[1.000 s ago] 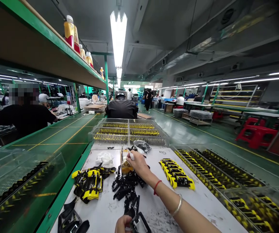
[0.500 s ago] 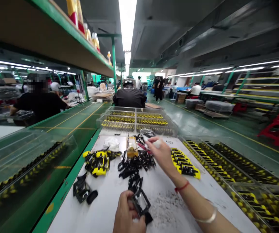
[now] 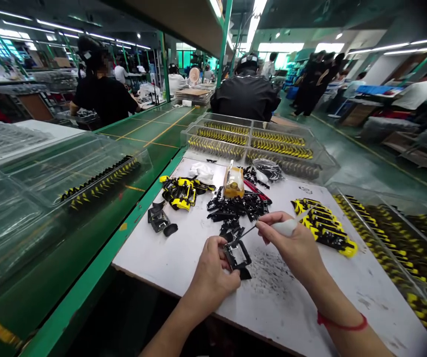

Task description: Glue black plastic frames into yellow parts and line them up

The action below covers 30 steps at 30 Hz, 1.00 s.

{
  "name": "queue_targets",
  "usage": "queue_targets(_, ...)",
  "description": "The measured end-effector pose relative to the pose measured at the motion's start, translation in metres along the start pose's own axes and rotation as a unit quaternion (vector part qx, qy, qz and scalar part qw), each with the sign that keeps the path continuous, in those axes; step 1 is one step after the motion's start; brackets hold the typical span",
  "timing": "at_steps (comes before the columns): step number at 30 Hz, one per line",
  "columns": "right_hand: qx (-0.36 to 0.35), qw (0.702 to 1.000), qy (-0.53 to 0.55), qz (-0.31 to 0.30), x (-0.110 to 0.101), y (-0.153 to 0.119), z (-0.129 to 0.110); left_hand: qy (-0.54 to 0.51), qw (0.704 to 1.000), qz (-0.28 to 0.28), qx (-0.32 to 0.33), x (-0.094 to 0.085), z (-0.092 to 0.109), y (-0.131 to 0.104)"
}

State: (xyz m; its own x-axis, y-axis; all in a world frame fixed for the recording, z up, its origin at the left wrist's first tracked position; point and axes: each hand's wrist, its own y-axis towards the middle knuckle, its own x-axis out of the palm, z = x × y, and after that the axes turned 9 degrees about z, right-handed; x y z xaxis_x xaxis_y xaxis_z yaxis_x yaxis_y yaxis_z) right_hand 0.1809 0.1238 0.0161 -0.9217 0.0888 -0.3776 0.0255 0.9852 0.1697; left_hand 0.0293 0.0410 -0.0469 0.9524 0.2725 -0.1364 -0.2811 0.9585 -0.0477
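Note:
Between the thumb and fingers of my left hand is a black plastic frame with a rectangular opening, tilted above the white board. My right hand pinches a thin dark rod, whose tip is at the frame's upper edge. A white piece with a narrow pointed end, like a small nozzle bottle, also sits in that hand; whether it joins the rod is hidden. Behind the frame lies a pile of loose black parts. An amber-coloured container stands at the pile's back.
Yellow-and-black parts lie at left, above a black part. A row of yellow-and-black parts lies at right. Clear trays of parts surround the white board. A person sits ahead.
My right hand has come back from the amber container towards the frame, bringing the rod tip to it. My left hand still holds the frame. The camera view has turned and tilted down.

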Motion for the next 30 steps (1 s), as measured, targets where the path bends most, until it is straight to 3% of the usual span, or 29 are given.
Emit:
queue_targets(10,-0.003,1.000,-0.022,0.001,0.004,0.003,0.004,-0.019,1.000,-0.005,0.005,0.001,-0.005,0.001)
queue_targets(16,-0.010,1.000,-0.019,0.021,-0.012,0.002,0.004,-0.021,1.000,-0.002,0.020,0.000,-0.009,0.001)
queue_targets(21,0.026,0.999,-0.029,-0.018,-0.024,-0.005,0.013,-0.011,1.000,0.000,0.021,-0.002,-0.005,0.002)
queue_targets(30,0.045,0.998,-0.005,-0.048,-0.014,-0.016,0.014,-0.004,0.999,0.011,0.032,-0.003,-0.002,0.000)
